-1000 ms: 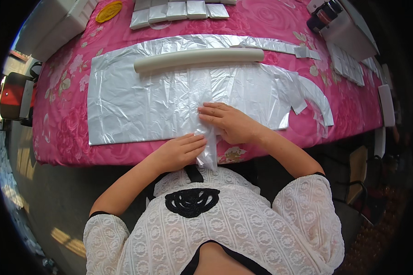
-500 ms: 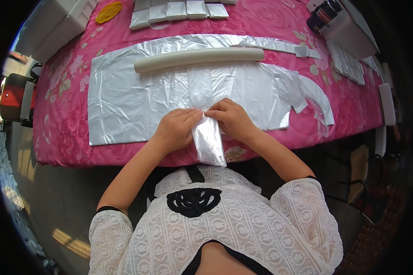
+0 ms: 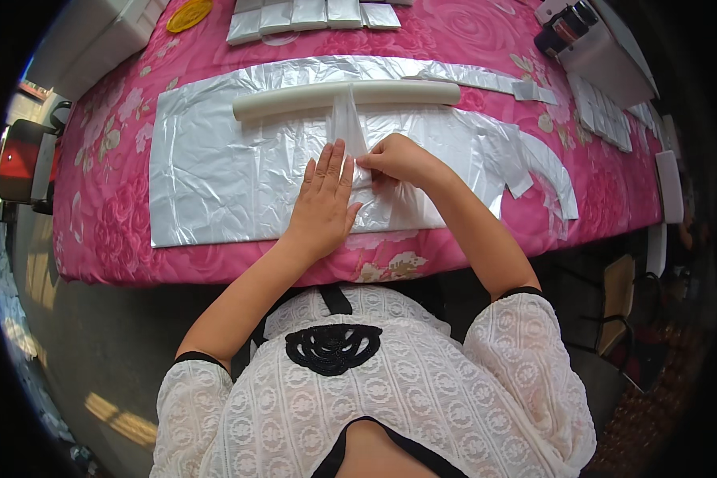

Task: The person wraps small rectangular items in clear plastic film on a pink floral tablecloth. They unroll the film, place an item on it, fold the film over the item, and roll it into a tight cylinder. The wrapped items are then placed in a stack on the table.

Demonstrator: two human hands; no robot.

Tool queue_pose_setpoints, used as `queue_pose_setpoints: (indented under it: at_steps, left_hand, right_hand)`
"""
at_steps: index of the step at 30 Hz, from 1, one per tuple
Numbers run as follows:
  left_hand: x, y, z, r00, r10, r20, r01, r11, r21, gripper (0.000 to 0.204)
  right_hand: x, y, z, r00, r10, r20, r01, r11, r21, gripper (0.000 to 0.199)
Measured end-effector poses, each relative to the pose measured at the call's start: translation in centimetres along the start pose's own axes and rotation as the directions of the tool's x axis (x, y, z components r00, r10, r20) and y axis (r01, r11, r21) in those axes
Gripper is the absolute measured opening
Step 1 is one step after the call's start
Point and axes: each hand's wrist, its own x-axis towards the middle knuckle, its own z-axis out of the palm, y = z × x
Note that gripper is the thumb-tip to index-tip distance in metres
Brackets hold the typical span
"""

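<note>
A flat stack of thin whitish plastic bags (image 3: 203, 175), with handle-like strips at its right end, lies across the near part of the table. My left hand (image 3: 320, 209) rests on the stack, fingers stretched out toward the far side. Just right of its fingertips, my right hand (image 3: 404, 162) pinches a lifted fold of the top plastic layer (image 3: 344, 119). That fold rises as a narrow sheer strip and overlaps the middle of a long off-white tube (image 3: 414, 94), which lies crosswise on the stack. The fingertips of my right hand are partly hidden.
Folded plastic packets (image 3: 309, 14) stand in a row at the far edge, more packets (image 3: 600, 114) at the right. White boxes (image 3: 95, 48) stand far left beside a yellow coil (image 3: 189, 14). A dark bottle (image 3: 564, 29) is far right. A chair (image 3: 616, 299) stands right of the table.
The folded plastic strip that hung toward me over the near edge has swung away, toward the tube. My left hand has opened flat on the stack; the right still pinches plastic.
</note>
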Motion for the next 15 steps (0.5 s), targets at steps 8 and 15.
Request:
queue_pose_setpoints:
  at_steps: [8,15]
  left_hand:
    - [-0.2,-0.5,0.9,0.989,-0.049,0.141,0.048,0.999,0.011,0.068]
    - [0.5,-0.7,0.3,0.994,-0.051,0.099,0.054,0.998,-0.032,0.066]
  right_hand:
    - [0.4,0.3,0.3,0.998,0.049,-0.026,-0.048,0.998,0.037,0.028]
    - [-1.8,2.7,2.2,0.549,-0.82,-0.164,0.393,0.426,-0.815,0.044]
